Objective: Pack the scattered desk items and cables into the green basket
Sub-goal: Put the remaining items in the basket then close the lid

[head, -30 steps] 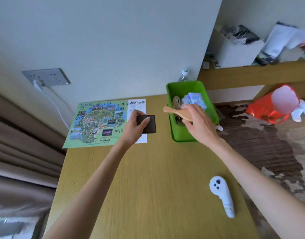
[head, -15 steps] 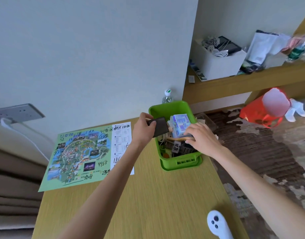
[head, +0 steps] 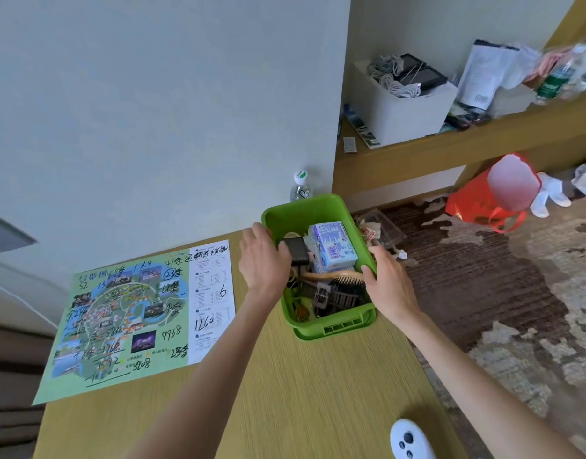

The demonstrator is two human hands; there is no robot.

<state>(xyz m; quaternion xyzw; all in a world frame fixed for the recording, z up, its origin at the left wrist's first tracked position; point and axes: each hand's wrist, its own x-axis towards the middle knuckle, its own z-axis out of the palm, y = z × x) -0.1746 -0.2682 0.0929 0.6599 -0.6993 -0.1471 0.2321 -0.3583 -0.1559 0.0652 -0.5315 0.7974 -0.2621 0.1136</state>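
Left hand (head: pixel 263 261): we saw its fingers pinching a black case (head: pixel 294 251) over the green basket (head: pixel 318 203).
Right hand (head: pixel 389 284): fingers gripped the basket's rim.

My left hand (head: pixel 263 260) has carried the black case (head: pixel 295 251) off the map (head: pixel 126 319) and holds it inside the green basket (head: pixel 334 326), at its 9 o'clock wall. My right hand (head: pixel 389 279) has released the wooden brush (head: pixel 334 279), which lies in the basket, and clasps the 3 o'clock rim.
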